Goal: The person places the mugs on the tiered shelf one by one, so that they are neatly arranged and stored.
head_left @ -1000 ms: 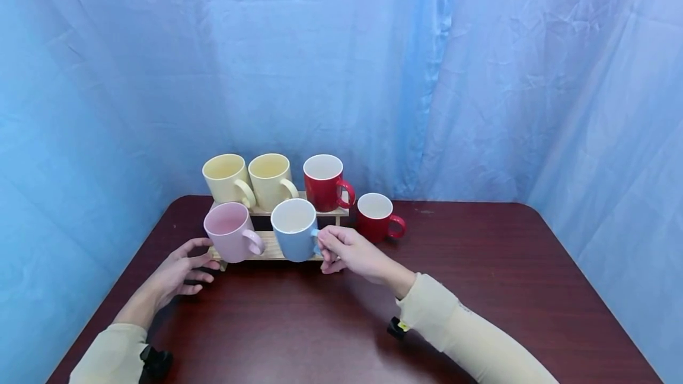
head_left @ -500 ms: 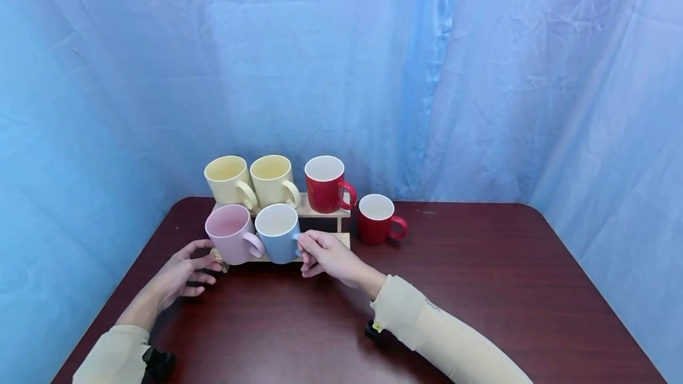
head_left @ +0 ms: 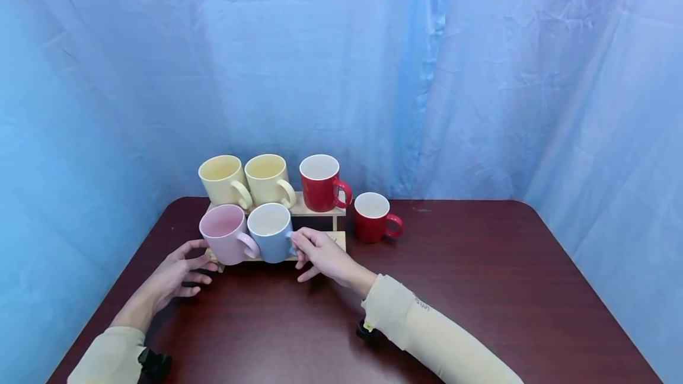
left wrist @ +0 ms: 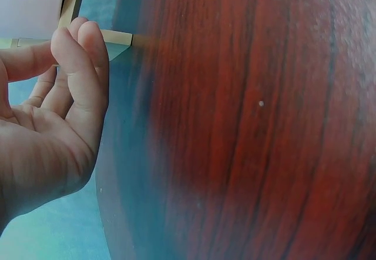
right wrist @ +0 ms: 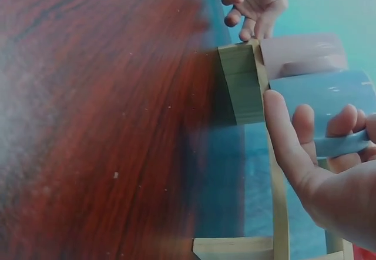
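My right hand (head_left: 326, 258) pinches the handle of a light blue mug (head_left: 269, 233), which stands upright on the lower tier of a wooden two-tier rack (head_left: 336, 240). Close to its left is a pink mug (head_left: 221, 236), whose handle points toward the blue one. My left hand (head_left: 178, 271) is at the rack's left end, fingers spread and loosely bent, with fingertips right at the corner. In the right wrist view, fingers curl around the blue mug's handle (right wrist: 341, 147), and the left hand (right wrist: 255, 4) appears beyond the rack.
On the upper tier stand two yellow mugs (head_left: 221, 179) and a red mug (head_left: 319, 188). Another red mug (head_left: 370, 221) is on the dark wooden table (head_left: 469, 271), just right of the rack. A blue curtain (head_left: 341, 76) hangs behind and at the sides.
My right hand has slid the light blue mug leftward along the lower tier, up close to the pink mug. The left hand stays at the rack's end.
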### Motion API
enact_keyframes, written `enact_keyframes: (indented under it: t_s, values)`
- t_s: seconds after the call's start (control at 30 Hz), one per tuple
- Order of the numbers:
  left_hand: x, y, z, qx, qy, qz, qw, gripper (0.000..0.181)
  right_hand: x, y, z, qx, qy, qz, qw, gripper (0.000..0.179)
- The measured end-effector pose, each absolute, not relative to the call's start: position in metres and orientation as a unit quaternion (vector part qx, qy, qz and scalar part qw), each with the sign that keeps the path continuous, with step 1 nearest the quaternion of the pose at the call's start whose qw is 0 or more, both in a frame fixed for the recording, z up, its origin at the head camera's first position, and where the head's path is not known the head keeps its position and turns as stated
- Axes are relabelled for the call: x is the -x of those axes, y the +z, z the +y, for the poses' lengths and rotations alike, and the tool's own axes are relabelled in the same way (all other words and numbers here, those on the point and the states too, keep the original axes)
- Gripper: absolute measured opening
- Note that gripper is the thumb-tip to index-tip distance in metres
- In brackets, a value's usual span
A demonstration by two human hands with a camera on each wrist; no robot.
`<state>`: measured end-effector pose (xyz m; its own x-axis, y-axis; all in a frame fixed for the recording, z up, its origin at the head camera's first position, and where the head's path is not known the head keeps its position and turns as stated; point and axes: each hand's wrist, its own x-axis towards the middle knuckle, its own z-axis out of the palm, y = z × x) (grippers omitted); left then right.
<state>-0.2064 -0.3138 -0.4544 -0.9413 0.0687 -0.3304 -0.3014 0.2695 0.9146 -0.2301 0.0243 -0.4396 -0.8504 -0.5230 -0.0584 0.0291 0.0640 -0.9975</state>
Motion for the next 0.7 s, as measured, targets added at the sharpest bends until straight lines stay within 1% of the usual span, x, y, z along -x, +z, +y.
enact_keyframes:
  t_s: [0.37,0.53,0.7]
  values:
    - [0.2047,-0.4548,-0.3140,0.076,0.600,0.781,0.155,0.056,0.2275,-0.4401,0.0226,0.171,-0.648,0.713,0.206,0.036]
    - [0.2018,-0.4545,-0.3158,0.077,0.597,0.784,0.154,0.056,0.2239,-0.4398,0.0205,0.166,-0.641,0.722,0.201,0.033]
    - [0.2062,-0.4560,-0.3131,0.075,0.595,0.786,0.153,0.055,0.2250,-0.4376,0.0245,0.158,-0.637,0.727,0.201,0.030]
